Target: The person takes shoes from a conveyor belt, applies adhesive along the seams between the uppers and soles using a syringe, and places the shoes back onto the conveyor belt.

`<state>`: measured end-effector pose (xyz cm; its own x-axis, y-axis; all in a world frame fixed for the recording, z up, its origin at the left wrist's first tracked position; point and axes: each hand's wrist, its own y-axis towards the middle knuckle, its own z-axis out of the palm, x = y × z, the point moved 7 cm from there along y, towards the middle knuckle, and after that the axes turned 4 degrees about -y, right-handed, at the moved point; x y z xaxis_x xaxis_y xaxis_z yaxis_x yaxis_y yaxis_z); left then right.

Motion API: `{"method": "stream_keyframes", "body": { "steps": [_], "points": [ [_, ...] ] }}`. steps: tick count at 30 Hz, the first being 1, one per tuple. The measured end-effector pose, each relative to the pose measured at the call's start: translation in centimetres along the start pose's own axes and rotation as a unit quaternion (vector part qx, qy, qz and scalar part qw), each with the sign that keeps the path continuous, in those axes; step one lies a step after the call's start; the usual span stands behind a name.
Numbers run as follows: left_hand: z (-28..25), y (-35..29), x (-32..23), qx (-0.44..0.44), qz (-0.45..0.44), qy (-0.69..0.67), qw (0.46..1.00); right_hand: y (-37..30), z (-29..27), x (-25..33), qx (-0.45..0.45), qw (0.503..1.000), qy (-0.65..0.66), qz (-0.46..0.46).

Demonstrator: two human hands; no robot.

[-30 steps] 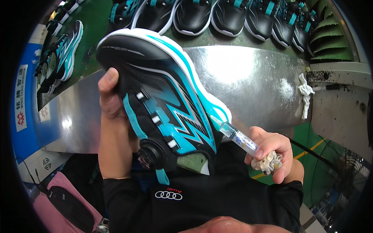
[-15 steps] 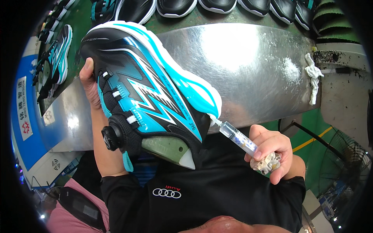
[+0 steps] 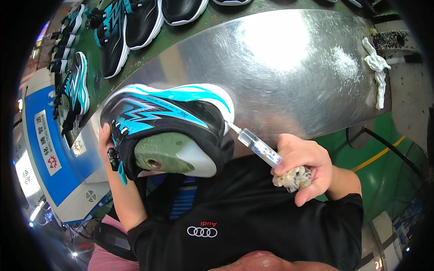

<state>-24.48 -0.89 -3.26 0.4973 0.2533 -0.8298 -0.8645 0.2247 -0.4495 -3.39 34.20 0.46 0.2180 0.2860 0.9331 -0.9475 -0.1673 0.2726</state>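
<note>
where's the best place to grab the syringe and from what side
Probably the rear of the syringe, coming from the person's right, where the right hand holds it: its narrow tip points up-left at the shoe, so a grip behind stays clear, and the straight, slim barrel should be easy to wrap around.

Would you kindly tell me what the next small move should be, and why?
Perhaps ease the syringe slightly along the shoe, following the sole: the tip sits at or very near the sole's heel edge, the right hand holds the syringe, and the left hand supports the shoe's front.
</note>
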Motion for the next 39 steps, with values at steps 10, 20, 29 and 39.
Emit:
{"method": "stream_keyframes", "body": {
  "steps": [10,20,29,39],
  "points": [
    [-4.5,-9.2,3.0,0.021,-0.011,-0.015,1.0,0.8,1.8,-1.0,-0.042,0.997,-0.058,-0.033],
    [-1.6,-16.4,11.6,-0.025,-0.179,-0.163,0.97,1.0,3.1,0.2,-0.044,0.994,-0.099,-0.021],
    [8.3,-16.0,12.9,0.194,-0.199,-0.173,0.945,1.9,4.0,2.6,0.004,0.994,-0.105,0.023],
    [12.9,-15.7,15.2,0.25,-0.359,-0.273,0.857,0.1,5.0,7.9,0.067,0.984,-0.127,0.101]
  ]
}}
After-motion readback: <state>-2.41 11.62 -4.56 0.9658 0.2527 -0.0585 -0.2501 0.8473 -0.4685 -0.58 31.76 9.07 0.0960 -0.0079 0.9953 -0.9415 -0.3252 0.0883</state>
